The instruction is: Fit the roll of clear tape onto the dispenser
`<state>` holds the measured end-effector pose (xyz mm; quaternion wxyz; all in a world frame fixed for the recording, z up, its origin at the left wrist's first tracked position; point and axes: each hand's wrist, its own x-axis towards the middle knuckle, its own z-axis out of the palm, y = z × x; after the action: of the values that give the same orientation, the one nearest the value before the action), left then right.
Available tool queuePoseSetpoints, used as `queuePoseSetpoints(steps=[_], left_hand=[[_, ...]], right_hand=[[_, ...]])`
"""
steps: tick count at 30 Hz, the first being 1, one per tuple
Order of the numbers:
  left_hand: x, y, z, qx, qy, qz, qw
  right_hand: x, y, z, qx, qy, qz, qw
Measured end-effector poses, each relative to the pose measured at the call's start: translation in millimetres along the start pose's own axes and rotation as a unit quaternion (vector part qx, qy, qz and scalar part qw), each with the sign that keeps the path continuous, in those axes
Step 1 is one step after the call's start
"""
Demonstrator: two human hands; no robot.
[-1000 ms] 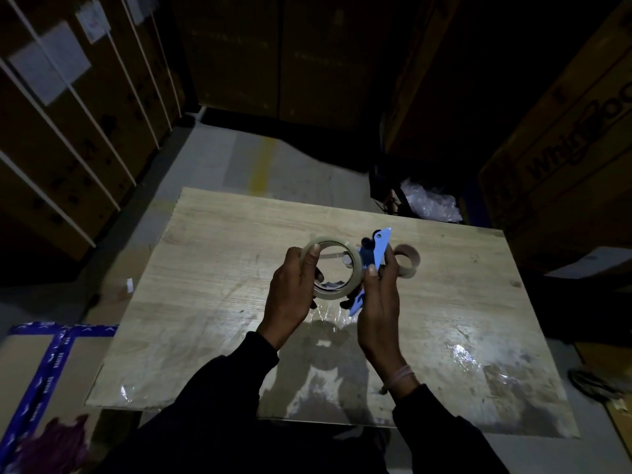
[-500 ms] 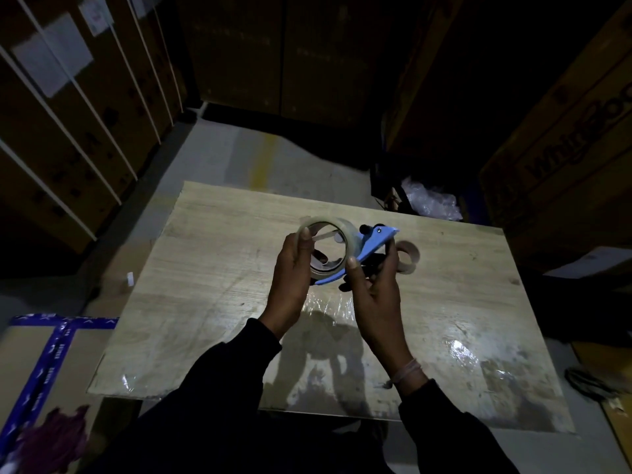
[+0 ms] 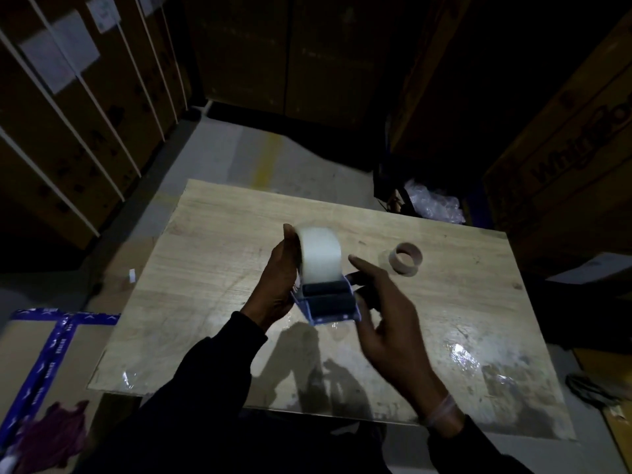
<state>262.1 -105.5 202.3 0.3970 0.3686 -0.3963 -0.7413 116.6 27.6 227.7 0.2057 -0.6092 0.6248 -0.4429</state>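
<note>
Left hand [image 3: 278,289] wraps around the side of the tape roll [image 3: 319,254], thumb up over its top rim, fingers curled behind, and the roll sits in the blue tape dispenser [image 3: 330,302], held in the air just above the middle of the wooden board [image 3: 212,268]. Right hand [image 3: 386,313] hangs beside the dispenser's right flank, fingers spread and loose, index pointing up and away; it seems to brush the dark handle side, though blur makes contact impossible to call.

On handling, my read: this is a light load. The roll is stiff round its edge, but its outer face looks smooth and slick, so the flat sides or the core give the safer hold. The dispenser is hard plastic with a black roller facing the camera; the handle is the natural place to take it, and the front edge where a cutter usually sits is best kept away from fingertips. The loose tape end could stick to skin or to itself.

As for containers, nothing on the board holds anything. An empty cardboard tape core [image 3: 407,258] lies well apart to the right. Beyond the far edge, crumpled clear plastic wrap [image 3: 432,203] rests in a dark spot; whether it lies inside a bin I cannot tell. Large cardboard cartons [image 3: 561,159] stand all around.
</note>
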Motion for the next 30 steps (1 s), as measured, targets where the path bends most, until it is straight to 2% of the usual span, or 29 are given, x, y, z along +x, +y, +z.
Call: queuePoseSetpoints(steps=[2, 5, 9, 12, 22, 26, 30], left_hand=[[-3.7, 5.8, -3.2, 0.026, -0.054, -0.008, 0.998], [-4.6, 9.8, -1.9, 0.074, -0.073, -0.008, 0.994], [-6.6, 15.1, 3.0, 0.115, -0.080, 0.002, 0.990], [-10.0, 22.2, 7.2, 0.116, -0.112, -0.016, 0.987], [-11.0, 16.1, 6.3, 0.132, -0.103, -0.021, 0.986], [-14.9, 4.9, 3.2, 0.129, -0.129, -0.035, 0.983], [-19.4, -2.2, 2.9, 0.101, -0.117, -0.064, 0.986]], right_hand=[[13.9, -3.7, -12.6, 0.030, 0.027, 0.018, 0.999], [40.8, -13.2, -26.3, 0.046, 0.031, 0.044, 0.997], [68.5, -27.3, -36.0, 0.110, -0.062, 0.099, 0.987], [76.5, -27.1, -35.4, 0.116, -0.100, 0.094, 0.984], [82.2, -20.6, -25.2, 0.142, -0.069, 0.098, 0.983], [79.2, -14.7, -19.4, 0.138, -0.056, 0.112, 0.983], [74.7, -11.7, -15.4, 0.109, -0.044, 0.100, 0.988]])
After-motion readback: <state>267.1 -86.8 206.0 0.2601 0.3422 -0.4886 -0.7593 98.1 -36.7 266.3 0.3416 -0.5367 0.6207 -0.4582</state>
